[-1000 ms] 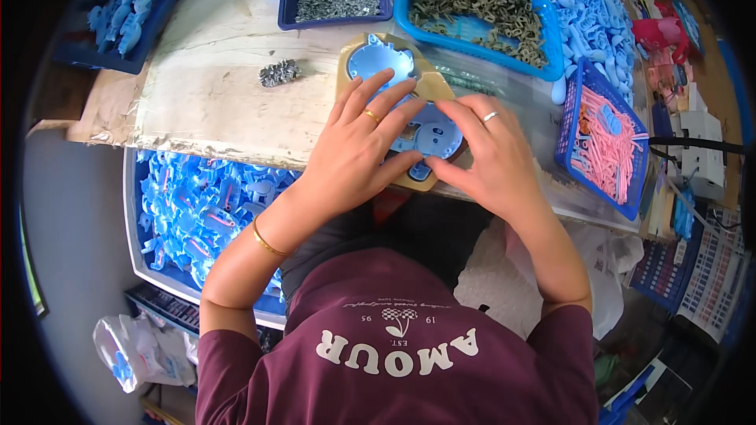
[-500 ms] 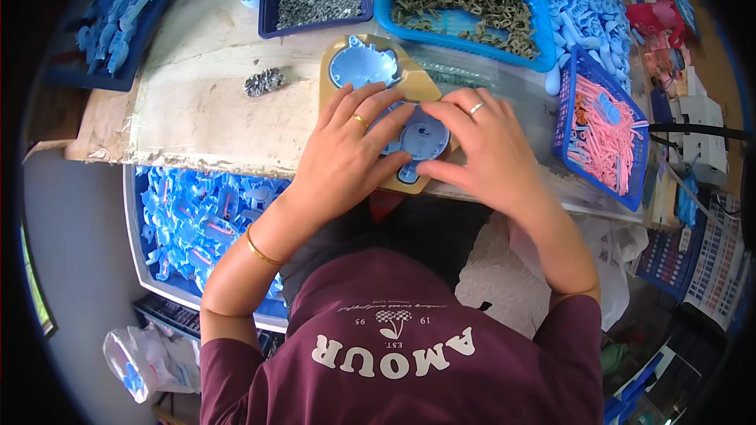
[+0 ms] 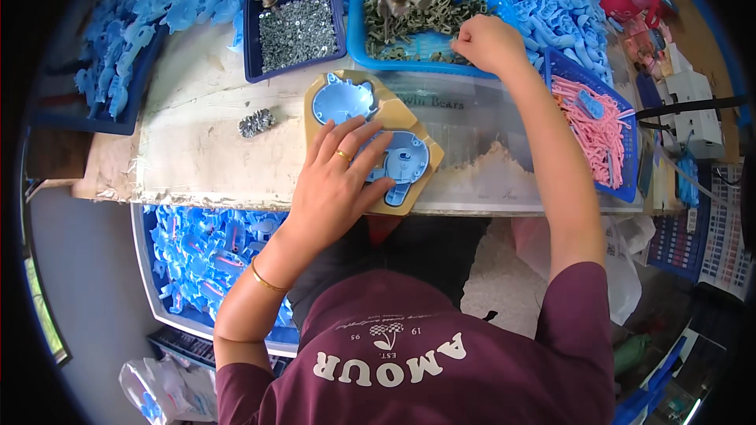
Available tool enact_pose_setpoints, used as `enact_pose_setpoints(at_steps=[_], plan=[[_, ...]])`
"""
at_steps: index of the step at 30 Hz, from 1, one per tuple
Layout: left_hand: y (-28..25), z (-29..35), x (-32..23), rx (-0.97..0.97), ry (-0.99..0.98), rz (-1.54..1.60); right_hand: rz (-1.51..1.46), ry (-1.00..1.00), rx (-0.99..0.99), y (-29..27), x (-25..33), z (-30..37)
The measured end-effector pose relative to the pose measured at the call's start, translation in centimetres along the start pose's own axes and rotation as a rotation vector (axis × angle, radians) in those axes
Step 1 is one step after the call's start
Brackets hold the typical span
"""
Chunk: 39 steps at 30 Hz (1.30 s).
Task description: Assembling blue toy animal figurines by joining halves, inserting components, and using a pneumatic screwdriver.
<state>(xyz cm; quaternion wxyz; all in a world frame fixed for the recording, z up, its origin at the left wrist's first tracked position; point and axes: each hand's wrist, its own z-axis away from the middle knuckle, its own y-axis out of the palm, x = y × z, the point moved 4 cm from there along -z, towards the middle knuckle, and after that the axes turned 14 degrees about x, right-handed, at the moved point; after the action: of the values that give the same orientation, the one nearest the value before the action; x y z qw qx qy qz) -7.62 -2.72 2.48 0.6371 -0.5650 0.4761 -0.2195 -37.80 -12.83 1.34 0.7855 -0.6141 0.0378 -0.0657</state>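
**L hand (image 3: pixel 339 164) over light-blue plastic shell (image 3: pixel 407 157), R hand (image 3: pixel 490 42) at bright-blue plastic tray (image 3: pixel 425 66)**

Shell sits in tan contoured block (image 3: pixel 397 115) on pale wooden counter (image 3: pixel 213 161). L grip spread wide, partly covering shell. R grip curled at tray's near side, by dull-brass metal clips (image 3: pixel 431 19); can't tell if holding any.
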Motion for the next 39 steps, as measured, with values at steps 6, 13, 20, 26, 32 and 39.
enact_pose_setpoints(at_steps=[6,13,20,26,32,39], plan=[[-1.5,-0.7,-0.4,-0.022,0.019,-0.031,-0.903,-0.242,0.173,-1.3,-1.5,2.6],[-2.2,-4.1,-0.5,-0.247,-0.119,0.754,-1.323,-0.547,0.337,-1.0,4.9,10.1],[-0.2,-4.4,-0.6,-0.295,-0.226,1.376,-1.108,-0.418,0.153,-0.3,5.5,14.3],[-1.3,-2.0,1.6,-0.231,-0.275,1.297,-0.461,0.073,-0.328,-1.4,-9.3,17.2],[-0.8,-1.6,1.2,-0.112,-0.312,1.36,0.069,0.215,-0.263,4.0,-18.0,17.1],[-0.2,-1.6,1.2,-0.036,-0.257,1.4,0.124,0.085,-0.249,3.5,-17.7,18.2]])
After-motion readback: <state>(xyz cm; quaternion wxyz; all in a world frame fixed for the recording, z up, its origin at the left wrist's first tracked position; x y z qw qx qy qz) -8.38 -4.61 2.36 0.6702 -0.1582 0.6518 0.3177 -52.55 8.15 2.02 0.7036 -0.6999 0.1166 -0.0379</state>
